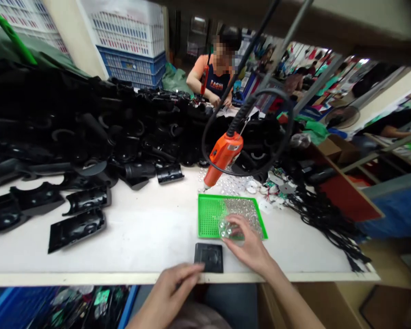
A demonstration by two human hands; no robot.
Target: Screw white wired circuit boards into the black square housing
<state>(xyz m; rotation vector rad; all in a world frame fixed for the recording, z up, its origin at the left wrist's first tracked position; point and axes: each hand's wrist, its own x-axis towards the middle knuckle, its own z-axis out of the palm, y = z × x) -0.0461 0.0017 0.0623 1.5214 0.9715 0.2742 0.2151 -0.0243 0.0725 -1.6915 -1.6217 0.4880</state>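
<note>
My right hand (248, 244) reaches over the near edge of a green grid tray (208, 214) and pinches a small cluster of clear plastic lenses (226, 228). More clear lenses lie heaped on the tray's right half. My left hand (171, 292) rests at the table's front edge, its fingertips touching the left side of a small square black plastic part (209, 257) that lies flat just in front of the tray. The left fingers are stretched out and hold nothing.
An orange electric screwdriver (222, 157) hangs on a black cable above the tray. A large heap of black plastic housings (89, 132) fills the table's left and back. Black wires (325, 219) lie at right. Another person works at the far side. A blue bin (17, 306) sits below.
</note>
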